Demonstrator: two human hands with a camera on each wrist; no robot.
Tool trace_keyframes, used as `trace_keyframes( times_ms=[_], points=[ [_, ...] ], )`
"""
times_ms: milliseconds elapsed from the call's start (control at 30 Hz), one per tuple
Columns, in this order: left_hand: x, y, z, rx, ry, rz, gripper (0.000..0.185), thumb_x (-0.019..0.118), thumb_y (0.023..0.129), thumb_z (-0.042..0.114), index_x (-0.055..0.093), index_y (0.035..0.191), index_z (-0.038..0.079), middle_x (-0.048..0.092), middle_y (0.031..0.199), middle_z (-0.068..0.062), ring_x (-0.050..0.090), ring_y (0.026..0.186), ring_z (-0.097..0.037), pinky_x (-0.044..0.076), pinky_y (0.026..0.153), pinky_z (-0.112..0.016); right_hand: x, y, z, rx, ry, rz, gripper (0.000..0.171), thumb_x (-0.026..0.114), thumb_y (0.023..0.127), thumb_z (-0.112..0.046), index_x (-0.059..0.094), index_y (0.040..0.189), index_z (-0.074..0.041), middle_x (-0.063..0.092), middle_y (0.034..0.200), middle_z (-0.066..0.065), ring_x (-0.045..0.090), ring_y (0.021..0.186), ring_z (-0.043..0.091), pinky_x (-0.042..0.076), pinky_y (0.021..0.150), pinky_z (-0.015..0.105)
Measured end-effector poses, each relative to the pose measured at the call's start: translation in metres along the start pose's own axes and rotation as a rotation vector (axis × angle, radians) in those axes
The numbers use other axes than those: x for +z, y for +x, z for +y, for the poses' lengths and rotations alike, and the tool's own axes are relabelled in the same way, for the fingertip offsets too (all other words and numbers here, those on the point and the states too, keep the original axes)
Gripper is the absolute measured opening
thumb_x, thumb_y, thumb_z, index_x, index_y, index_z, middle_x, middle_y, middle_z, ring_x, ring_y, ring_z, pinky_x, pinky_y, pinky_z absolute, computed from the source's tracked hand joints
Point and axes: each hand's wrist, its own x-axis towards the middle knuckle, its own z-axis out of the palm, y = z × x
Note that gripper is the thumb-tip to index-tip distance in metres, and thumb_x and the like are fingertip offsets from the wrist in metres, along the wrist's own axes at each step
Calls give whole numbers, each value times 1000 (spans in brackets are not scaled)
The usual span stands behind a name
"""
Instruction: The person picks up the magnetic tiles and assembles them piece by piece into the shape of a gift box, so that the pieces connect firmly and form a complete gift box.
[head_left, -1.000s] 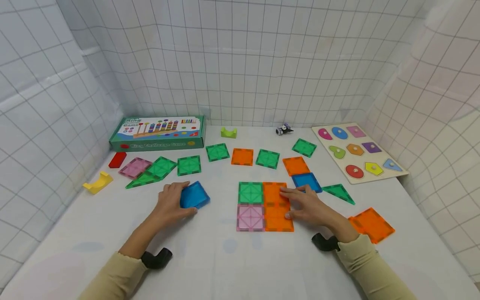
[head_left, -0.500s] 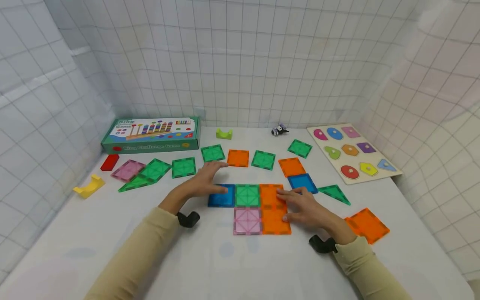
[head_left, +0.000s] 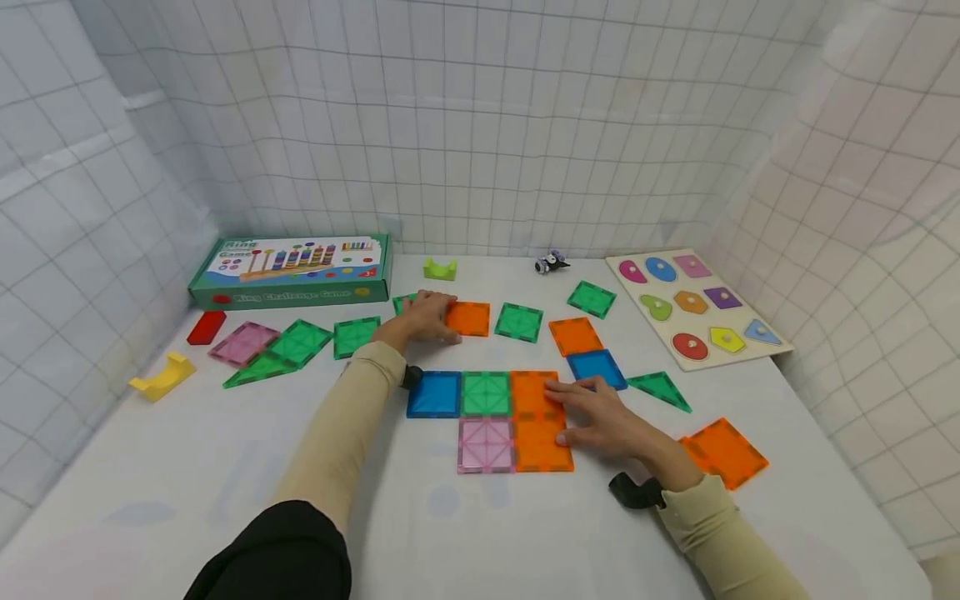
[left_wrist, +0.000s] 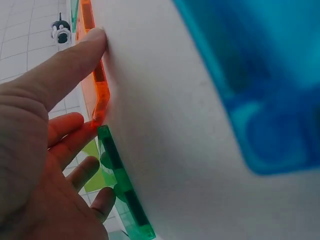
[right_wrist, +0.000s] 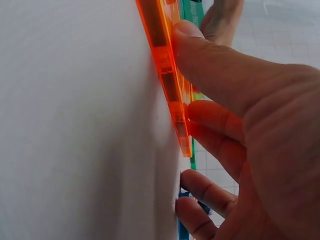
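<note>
White counter (head_left: 187, 467), left hand (head_left: 424, 318) flat on far green tile (head_left: 402, 303), right hand (head_left: 600, 419) flat on joined orange tiles (head_left: 534, 423).

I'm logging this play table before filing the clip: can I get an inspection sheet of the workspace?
Surface: white table, bare at the front.
Job's things: joined flat block of blue, green, pink and two orange square magnetic tiles; loose orange square tile in the back row.
Clutter: green ring game box, wooden shape puzzle board, red block, yellow block, scattered tiles.
Hands: left hand touches the loose orange tile; right hand rests flat on the joined block.
Cables: nothing seen.
Surroundings: white gridded walls.
</note>
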Motion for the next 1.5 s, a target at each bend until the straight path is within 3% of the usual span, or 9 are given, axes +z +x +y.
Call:
trace_keyframes(
  times_ms=[133, 300, 500, 700, 833, 933, 1133, 1233, 1500],
  points=[
    [-3, -3, -1, 30, 73, 3, 76, 74, 83, 33, 40, 146, 7, 39, 144, -14, 25, 127, -34, 18, 103, -53, 1, 1, -3, -3, -11, -4, 63, 71, 88, -32, 48, 142, -11, 39, 150, 1, 29, 127, 30, 35, 93, 49],
    [-7, -21, -4, 105, 102, 86, 74, 73, 80, 39, 48, 140, 3, 44, 134, -18, 32, 122, -34, 25, 99, -51, 3, 3, -3, -15, -15, -5, 63, 70, 88, -33, 47, 143, -11, 38, 150, 1, 28, 128, 31, 34, 93, 49],
    [-9, -93, -11, 239, -54, 148, 70, 73, 82, 38, 51, 137, 2, 46, 135, -19, 32, 126, -37, 23, 103, -59, 2, 2, -2, 2, -13, 2, 64, 70, 88, -36, 48, 143, -12, 39, 149, 0, 28, 128, 30, 36, 92, 49],
    [12, -173, -17, 353, -114, 151, 66, 79, 78, 34, 56, 132, 4, 52, 128, -12, 37, 121, -33, 25, 100, -59, -1, 0, -2, 21, -7, 13, 64, 70, 87, -36, 48, 143, -13, 39, 149, 2, 28, 128, 31, 38, 91, 49],
    [37, -209, -20, 356, -89, 137, 66, 80, 76, 37, 59, 129, 5, 54, 124, -8, 40, 117, -28, 31, 96, -57, 2, -1, -2, 32, 0, 4, 65, 70, 87, -38, 48, 143, -13, 39, 149, 3, 27, 128, 31, 37, 90, 48],
    [51, -218, -13, 348, -18, 161, 66, 81, 74, 38, 61, 127, 4, 56, 121, -6, 44, 113, -26, 36, 91, -52, 1, -2, 0, 32, -4, 3, 66, 70, 87, -38, 48, 143, -13, 39, 150, 4, 27, 128, 31, 37, 90, 48],
    [54, -209, 4, 374, 172, 264, 78, 82, 73, 42, 55, 133, -1, 54, 127, -10, 43, 115, -27, 37, 91, -48, -1, -2, 1, 14, -4, 9, 64, 71, 87, -34, 48, 143, -12, 39, 150, 3, 27, 128, 31, 36, 91, 49],
    [43, -187, 13, 389, 143, 246, 85, 81, 74, 44, 49, 138, -2, 50, 134, -12, 40, 120, -29, 35, 94, -50, -1, -1, 2, 22, 1, 7, 63, 71, 87, -34, 48, 143, -13, 39, 150, 3, 27, 128, 31, 36, 92, 49],
    [23, -56, 39, 330, -74, 109, 77, 73, 85, 38, 40, 144, 1, 38, 145, -18, 28, 133, -39, 22, 107, -56, 4, -1, 1, 47, 29, 12, 62, 71, 87, -35, 49, 142, -15, 39, 149, 0, 27, 128, 29, 36, 92, 47]
  ],
)
